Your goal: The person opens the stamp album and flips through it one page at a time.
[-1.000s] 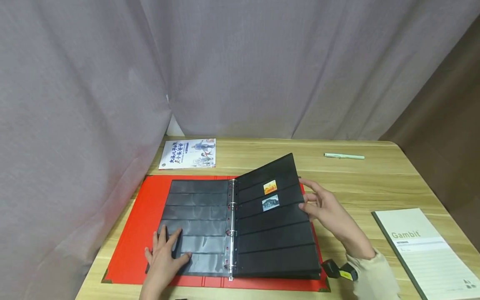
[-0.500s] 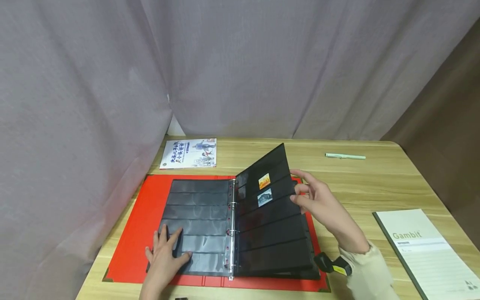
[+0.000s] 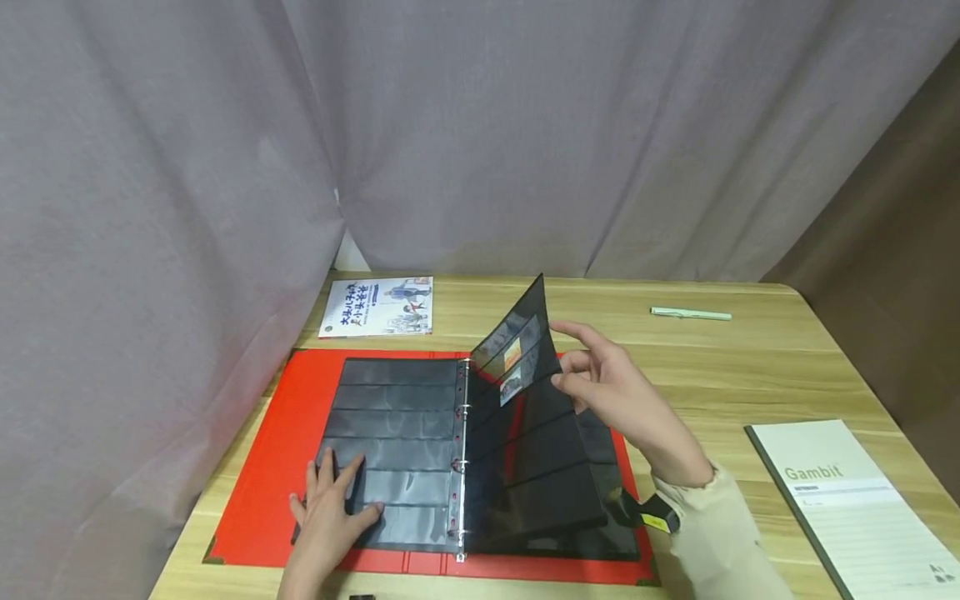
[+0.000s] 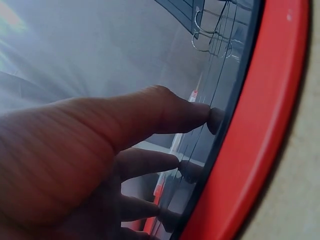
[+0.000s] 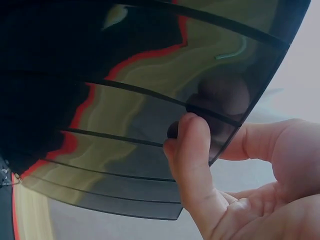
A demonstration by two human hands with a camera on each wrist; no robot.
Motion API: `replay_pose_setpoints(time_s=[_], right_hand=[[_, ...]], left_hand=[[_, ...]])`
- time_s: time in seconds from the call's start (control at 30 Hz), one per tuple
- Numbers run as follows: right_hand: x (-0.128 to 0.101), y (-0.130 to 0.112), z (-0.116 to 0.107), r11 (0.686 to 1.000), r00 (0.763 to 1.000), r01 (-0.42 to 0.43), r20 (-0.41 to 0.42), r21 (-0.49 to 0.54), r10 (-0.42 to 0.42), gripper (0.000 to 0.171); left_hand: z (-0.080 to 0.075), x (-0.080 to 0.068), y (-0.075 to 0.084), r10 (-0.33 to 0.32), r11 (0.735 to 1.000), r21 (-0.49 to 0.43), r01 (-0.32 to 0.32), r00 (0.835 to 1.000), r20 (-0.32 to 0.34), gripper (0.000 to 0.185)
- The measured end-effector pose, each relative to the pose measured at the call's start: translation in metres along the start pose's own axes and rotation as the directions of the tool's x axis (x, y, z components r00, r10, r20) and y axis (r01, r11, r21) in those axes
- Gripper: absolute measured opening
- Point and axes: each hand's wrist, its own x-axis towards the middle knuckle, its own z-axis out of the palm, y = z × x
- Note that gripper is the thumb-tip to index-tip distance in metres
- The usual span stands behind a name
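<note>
A red ring-binder stamp album (image 3: 258, 467) lies spread on the table, its black strip-pocket pages held by metal rings (image 3: 462, 467). My right hand (image 3: 611, 387) pinches the outer edge of a raised black page (image 3: 543, 442), which bows up from the rings. Two stamps, an orange one (image 3: 512, 355) and a grey one (image 3: 511, 385), sit in its upper strips. In the right wrist view the thumb and fingers lie on opposite faces of the glossy page (image 5: 150, 120). My left hand (image 3: 327, 512) rests with fingers spread on the lower part of the left page (image 3: 397, 425).
A picture booklet (image 3: 377, 307) lies behind the album at the left. At the back right is a pale green pen (image 3: 690, 313). A Gambit notebook (image 3: 855, 500) sits at the right. Grey curtains (image 3: 480, 142) hang behind the table.
My right hand has moved left and up, lifting the page with the stamps steeper toward the rings and baring another black page beneath. The left hand has stayed put.
</note>
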Motion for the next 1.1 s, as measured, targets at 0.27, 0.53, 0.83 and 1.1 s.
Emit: replay_pose_setpoints(time_s=[0.27,0.53,0.83,1.1], right_hand=[[0.011,-0.012,0.015,0.999,1.000,0.009,0.013,0.036,-0.009,0.063],[0.018,-0.016,0.027,0.996,0.999,0.032,0.022,0.084,-0.034,0.064],[0.025,-0.019,0.037,0.999,0.999,0.039,-0.008,0.029,-0.039,0.064],[0.026,-0.020,0.045,0.999,0.999,0.047,-0.001,0.022,-0.047,0.066]], left_hand=[[0.000,-0.002,0.000,0.004,1.000,-0.001,-0.004,1.000,0.003,0.074],[-0.003,-0.002,0.002,-0.010,1.000,0.001,0.010,1.000,0.003,0.073],[-0.015,-0.005,0.013,0.055,0.997,-0.057,-0.060,0.995,-0.084,0.059],[-0.024,-0.008,0.040,0.182,0.964,-0.158,-0.214,0.964,-0.192,0.058]])
